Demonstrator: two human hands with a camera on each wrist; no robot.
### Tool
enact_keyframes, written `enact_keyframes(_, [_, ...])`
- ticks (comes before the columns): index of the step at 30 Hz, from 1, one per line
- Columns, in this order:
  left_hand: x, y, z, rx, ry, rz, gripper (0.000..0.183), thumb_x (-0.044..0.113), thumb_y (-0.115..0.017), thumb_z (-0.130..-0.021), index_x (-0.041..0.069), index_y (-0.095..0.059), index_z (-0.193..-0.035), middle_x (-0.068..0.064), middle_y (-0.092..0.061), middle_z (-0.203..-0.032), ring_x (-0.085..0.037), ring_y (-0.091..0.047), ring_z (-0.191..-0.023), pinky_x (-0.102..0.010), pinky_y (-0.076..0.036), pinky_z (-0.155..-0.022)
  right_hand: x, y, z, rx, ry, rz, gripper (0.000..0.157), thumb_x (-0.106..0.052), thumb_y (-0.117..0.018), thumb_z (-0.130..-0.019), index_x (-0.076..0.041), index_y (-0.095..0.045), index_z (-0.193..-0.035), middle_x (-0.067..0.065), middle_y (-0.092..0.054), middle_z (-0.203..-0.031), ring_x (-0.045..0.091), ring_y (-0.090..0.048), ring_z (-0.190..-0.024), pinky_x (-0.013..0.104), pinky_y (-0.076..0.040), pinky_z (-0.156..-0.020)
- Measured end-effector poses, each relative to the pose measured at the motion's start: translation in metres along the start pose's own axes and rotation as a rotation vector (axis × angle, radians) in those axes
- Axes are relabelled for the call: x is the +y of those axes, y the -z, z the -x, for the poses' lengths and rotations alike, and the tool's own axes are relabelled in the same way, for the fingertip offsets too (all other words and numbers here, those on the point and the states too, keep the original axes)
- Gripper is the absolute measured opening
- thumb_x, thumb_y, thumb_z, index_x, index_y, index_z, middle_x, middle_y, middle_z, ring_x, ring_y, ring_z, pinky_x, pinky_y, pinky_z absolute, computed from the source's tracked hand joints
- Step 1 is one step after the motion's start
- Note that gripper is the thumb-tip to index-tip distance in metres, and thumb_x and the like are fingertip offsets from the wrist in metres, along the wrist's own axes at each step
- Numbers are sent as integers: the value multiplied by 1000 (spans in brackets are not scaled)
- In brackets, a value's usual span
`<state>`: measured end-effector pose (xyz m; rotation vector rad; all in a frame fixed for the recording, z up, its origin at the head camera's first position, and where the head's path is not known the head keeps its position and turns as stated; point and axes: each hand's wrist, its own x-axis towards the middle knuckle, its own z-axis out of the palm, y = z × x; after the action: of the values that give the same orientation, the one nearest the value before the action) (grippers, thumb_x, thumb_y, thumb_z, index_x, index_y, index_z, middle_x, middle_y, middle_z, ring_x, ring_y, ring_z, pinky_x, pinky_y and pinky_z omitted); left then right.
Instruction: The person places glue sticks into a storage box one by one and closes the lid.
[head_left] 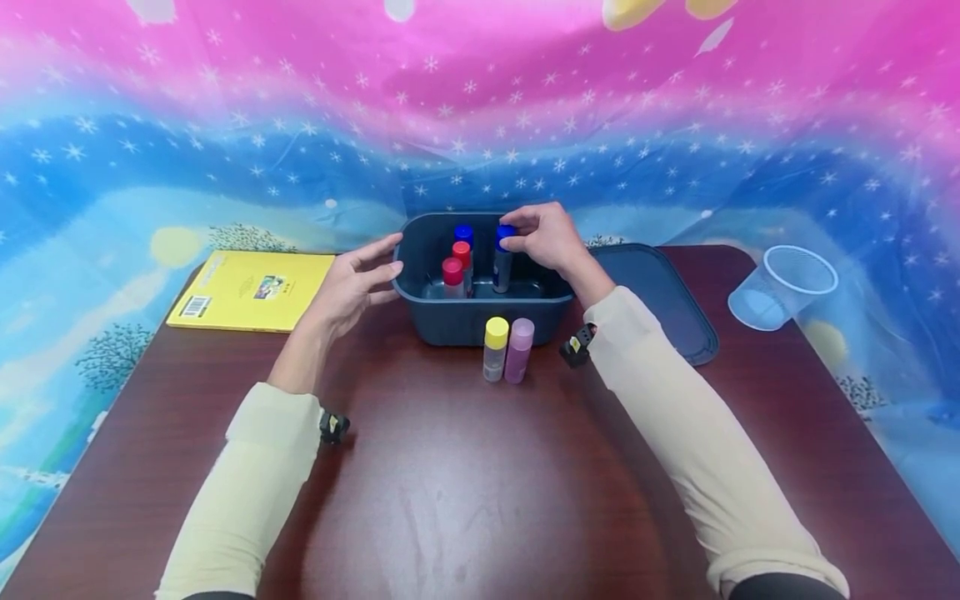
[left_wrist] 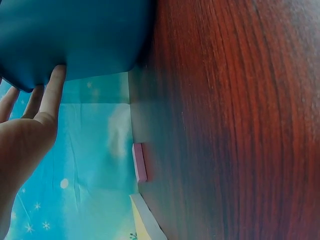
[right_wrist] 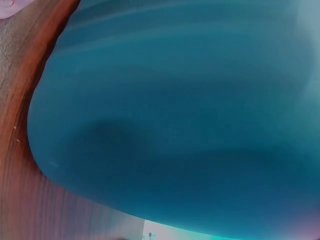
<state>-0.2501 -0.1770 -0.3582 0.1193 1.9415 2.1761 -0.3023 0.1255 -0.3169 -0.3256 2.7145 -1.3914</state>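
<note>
The right hand (head_left: 547,237) pinches a blue-topped tube (head_left: 502,267) in the box (head_left: 448,323), and the loose left hand (head_left: 351,288) touches the box.

Is a dk. red-brn. wood-grain table (head_left: 435,500) bearing a dk. blue plastic storage tub (head_left: 446,323). Holds, just in front of tub's rt. half, a yellow-capped tube (head_left: 495,352) & a purple tube (head_left: 517,353), upright side by side. Supports, rt. of tub, a dk. blue lid (head_left: 660,287) lying flat &, farther rt., a wht. wire-mesh cup (head_left: 767,292). Carries, lt. of tub, a yellow softcover book (head_left: 236,296) w/ barcode facing up, plus a small pink block (left_wrist: 139,163) (lt. wrist view).
</note>
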Motion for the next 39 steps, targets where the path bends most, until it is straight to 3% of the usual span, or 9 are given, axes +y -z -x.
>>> enact_keyframes(8, [-1, -1, 1, -3, -6, -5, 60, 13, -68, -98, 14, -45, -155, -7, -36, -161, -32, -46, -138, -40, -52, -98, 2, 0, 2, 15, -41, 13, 41, -13, -74, -95, -8, -67, -135, 13, -65, -133, 26, -61, -123, 42, -50, -104])
enact_keyframes(21, [-1, -2, -1, -4, -13, 14, 61, 14, -68, -98, 14, -45, -154, -9, -39, -158, -33, -48, -136, -37, -55, -94, -4, 8, 11, 60, 1, 32, 43, -19, -73, -96, -10, -65, -138, 9, -65, -135, 23, -60, -126, 41, -49, -104])
enact_keyframes(31, [-3, -1, 0, -4, -12, 26, 61, 15, -69, -98, 15, -45, -155, -12, -41, -156, -33, -46, -138, -38, -54, -96, -14, 23, 26, 63, 100, 61, 44, -18, -72, -97, -8, -64, -139, 11, -63, -138, 25, -59, -127, 43, -50, -104])
enact_keyframes(39, [-2, -3, 2, 4, -6, 53, 61, 13, -68, -98, 14, -44, -155, -14, -41, -155, -35, -45, -138, -34, -56, -92, -15, 34, 40, 85, 183, -11, 45, -17, -75, -94, -6, -64, -136, 14, -64, -134, 26, -61, -123, 44, -51, -102])
